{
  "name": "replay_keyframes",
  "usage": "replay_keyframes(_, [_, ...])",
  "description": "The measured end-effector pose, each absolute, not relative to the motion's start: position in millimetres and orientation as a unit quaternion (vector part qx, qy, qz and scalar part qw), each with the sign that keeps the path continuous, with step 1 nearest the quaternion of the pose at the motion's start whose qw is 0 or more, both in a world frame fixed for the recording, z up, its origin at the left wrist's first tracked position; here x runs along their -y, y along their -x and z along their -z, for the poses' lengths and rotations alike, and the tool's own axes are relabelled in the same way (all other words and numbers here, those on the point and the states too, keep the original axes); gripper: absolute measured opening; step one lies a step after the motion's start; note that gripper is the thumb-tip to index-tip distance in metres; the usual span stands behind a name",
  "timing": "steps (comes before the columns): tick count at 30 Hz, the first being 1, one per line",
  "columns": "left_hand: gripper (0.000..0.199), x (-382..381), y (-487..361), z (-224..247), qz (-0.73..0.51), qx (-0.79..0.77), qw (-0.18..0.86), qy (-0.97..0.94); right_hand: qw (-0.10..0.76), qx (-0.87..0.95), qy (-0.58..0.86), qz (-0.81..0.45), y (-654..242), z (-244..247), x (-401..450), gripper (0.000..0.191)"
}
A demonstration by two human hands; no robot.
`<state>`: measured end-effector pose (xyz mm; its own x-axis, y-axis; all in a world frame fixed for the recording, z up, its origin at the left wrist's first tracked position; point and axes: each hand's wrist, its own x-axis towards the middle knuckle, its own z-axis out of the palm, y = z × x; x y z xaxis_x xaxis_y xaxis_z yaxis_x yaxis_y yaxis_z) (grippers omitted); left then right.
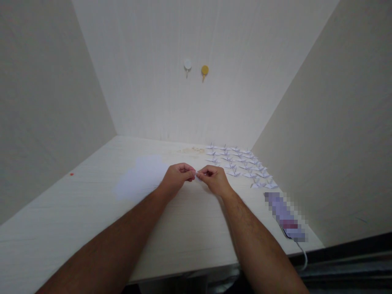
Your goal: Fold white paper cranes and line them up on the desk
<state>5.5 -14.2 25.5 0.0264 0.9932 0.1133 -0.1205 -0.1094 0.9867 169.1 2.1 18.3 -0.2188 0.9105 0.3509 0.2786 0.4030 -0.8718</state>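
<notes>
Flat white paper lies left on the surface, the left hand and right hand pinch a small, seemingly unfinished paper piece mid-surface, and finished-looking paper birds stand in rows far right.

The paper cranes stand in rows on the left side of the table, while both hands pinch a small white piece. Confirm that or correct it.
Wrong side: the head view shows the paper cranes on the right side of the table. The rest holds: left hand and right hand pinch a small white piece.
</notes>
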Motion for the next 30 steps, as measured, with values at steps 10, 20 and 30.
replay_keyframes(10, [0.012,13.9,-6.1,-25.5,-0.538,-0.488,0.440,-0.528,0.443,0.679,0.432,-0.396,-167.4,-20.8,0.1,0.019])
replay_keyframes(20, [0.015,13.8,-8.5,-23.3,-0.574,-0.459,0.457,-0.501,0.470,0.633,0.439,-0.431,-169.9,-14.4,-8.0,0.023])
replay_keyframes(30, [0.020,11.8,-8.2,-20.9,-0.545,-0.455,0.494,-0.502,0.463,0.646,0.436,-0.422,-172.8,-18.0,-8.0,0.015])
